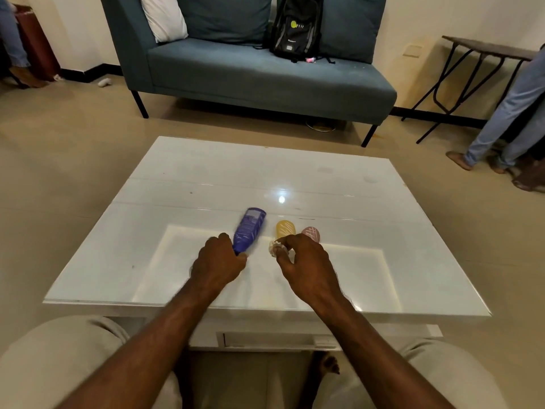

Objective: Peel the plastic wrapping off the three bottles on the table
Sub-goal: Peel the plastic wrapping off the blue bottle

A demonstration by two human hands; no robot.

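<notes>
Three bottles are on the white glossy table [206, 178]. The blue bottle [249, 228] is tilted away from me, its near end gripped in my left hand [217, 262]. A yellow bottle [285, 229] and a pink bottle [311, 233] lie just right of it, their near ends hidden behind my right hand [306, 262]. My right thumb and fingers pinch a crumpled bit of clear plastic wrapping [275, 247] in front of the yellow bottle.
A blue-grey sofa [259, 75] with a black backpack [298, 28] stands beyond the table. A person's legs [507, 113] are at the right beside a dark side table [486, 51]; another person's leg is at far left. My knees are below the table's near edge.
</notes>
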